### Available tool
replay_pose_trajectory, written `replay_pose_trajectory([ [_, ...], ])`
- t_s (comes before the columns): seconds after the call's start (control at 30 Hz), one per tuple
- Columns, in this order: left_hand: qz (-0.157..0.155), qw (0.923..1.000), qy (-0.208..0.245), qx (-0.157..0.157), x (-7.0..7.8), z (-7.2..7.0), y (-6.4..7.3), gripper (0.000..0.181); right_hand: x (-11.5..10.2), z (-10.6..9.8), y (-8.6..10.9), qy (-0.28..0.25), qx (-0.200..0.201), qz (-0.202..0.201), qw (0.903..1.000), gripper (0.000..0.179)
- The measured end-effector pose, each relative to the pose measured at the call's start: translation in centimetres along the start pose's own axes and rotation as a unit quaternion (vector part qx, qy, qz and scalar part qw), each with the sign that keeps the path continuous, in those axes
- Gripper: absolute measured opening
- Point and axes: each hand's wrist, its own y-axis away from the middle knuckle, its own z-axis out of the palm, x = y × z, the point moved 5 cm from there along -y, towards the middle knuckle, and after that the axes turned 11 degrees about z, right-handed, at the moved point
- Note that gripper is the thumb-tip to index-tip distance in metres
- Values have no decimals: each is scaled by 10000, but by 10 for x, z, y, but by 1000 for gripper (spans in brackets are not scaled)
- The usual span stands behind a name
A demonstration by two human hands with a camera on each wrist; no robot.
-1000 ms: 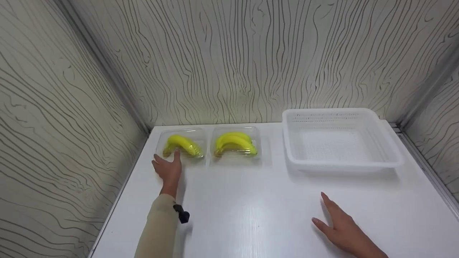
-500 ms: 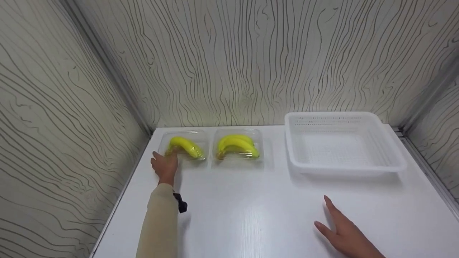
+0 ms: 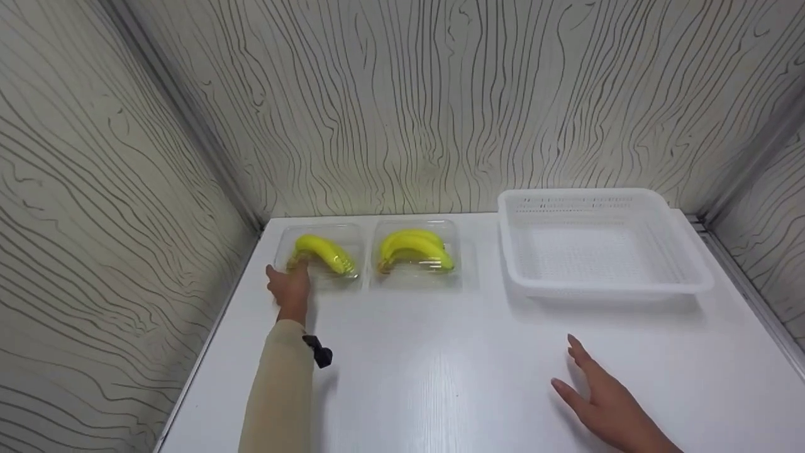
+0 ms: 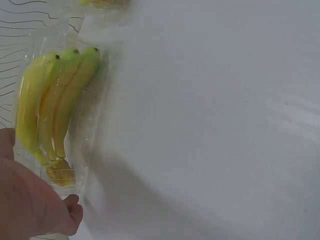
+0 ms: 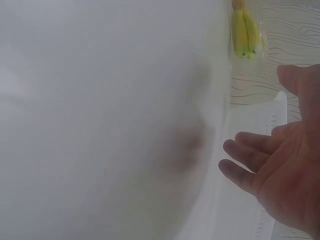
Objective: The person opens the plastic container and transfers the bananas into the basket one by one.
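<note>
At the table's back left a clear plastic box [image 3: 350, 234] holds yellow bananas [image 4: 30, 100]. My left hand [image 3: 291, 290] grips its near left corner, the thumb at the front and the fingers round the left side. In the left wrist view the curled fingertips [image 4: 75, 212] show at the end of the box. A second clear box [image 3: 454, 238] with bananas [image 3: 412, 245] stands just to the right. My right hand [image 3: 607, 399] hovers over the front right of the table, fingers spread and holding nothing.
A white perforated plastic basket [image 3: 604, 287] stands at the back right, beyond the right hand. Wood-grain patterned panels [image 3: 402, 107] close off the back and both sides of the white table [image 3: 402, 371].
My left hand has moved forward onto the left box's corner and its fingers have closed in round it. The right hand and both boxes have barely moved.
</note>
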Motion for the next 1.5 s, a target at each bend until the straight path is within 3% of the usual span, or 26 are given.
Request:
replay_pose_trajectory([
  [0.2,84,9995,298,-10,2,-6,1,106,-11,-1,-1,-46,-48,-74,10000,92],
  [0.4,223,9979,608,76,-8,-13,5,103,-31,7,-10,-573,-729,75,9957,87],
  [0.63,302,9949,904,-315,-20,-17,16,102,-62,24,-17,-881,-1088,-134,9901,83],
  [0.93,517,9920,832,-802,-33,-39,43,106,-97,51,-22,-1012,-1443,-666,9821,81],
  [1.2,466,9932,441,-971,-45,-59,69,102,-116,72,-24,-1026,-1851,-782,9742,82],
  [1.5,394,9930,442,-1022,-56,-67,103,98,-143,90,-24,-1236,-2085,-823,9667,84],
])
